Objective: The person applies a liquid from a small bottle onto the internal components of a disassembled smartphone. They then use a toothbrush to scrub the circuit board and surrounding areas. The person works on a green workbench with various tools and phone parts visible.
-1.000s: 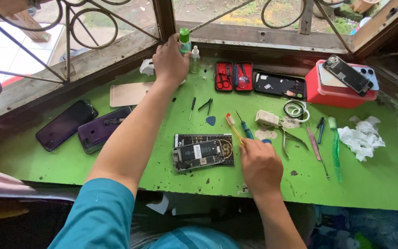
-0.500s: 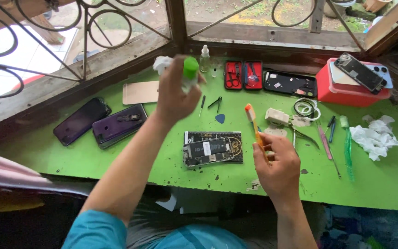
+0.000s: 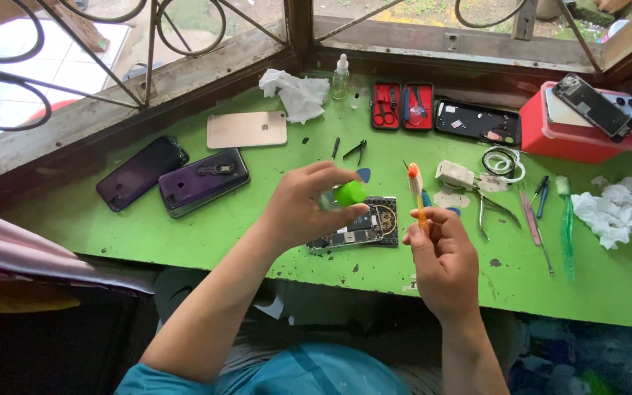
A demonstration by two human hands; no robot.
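Observation:
My left hand (image 3: 303,203) grips a small clear bottle with a green cap (image 3: 348,193), held above the opened phone (image 3: 356,224) that lies on the green table (image 3: 184,234). My right hand (image 3: 442,252) holds an orange-handled toothbrush (image 3: 416,192) upright, bristles up, just right of the bottle. The cap and the brush head are a short gap apart. The opened phone shows its circuit board and coil, partly hidden by my left hand.
Two dark phones (image 3: 173,178) and a gold phone back (image 3: 246,129) lie left. A crumpled tissue (image 3: 295,93), dropper bottle (image 3: 340,77), red tool case (image 3: 401,106), black tray (image 3: 477,121) sit at the back. Red box with phones (image 3: 576,124), pliers (image 3: 493,208), green toothbrush (image 3: 567,223), tissue (image 3: 612,211) are right.
My left hand has brought the green-capped bottle from the back of the table down over the opened phone. My right hand has raised the orange toothbrush upright beside it.

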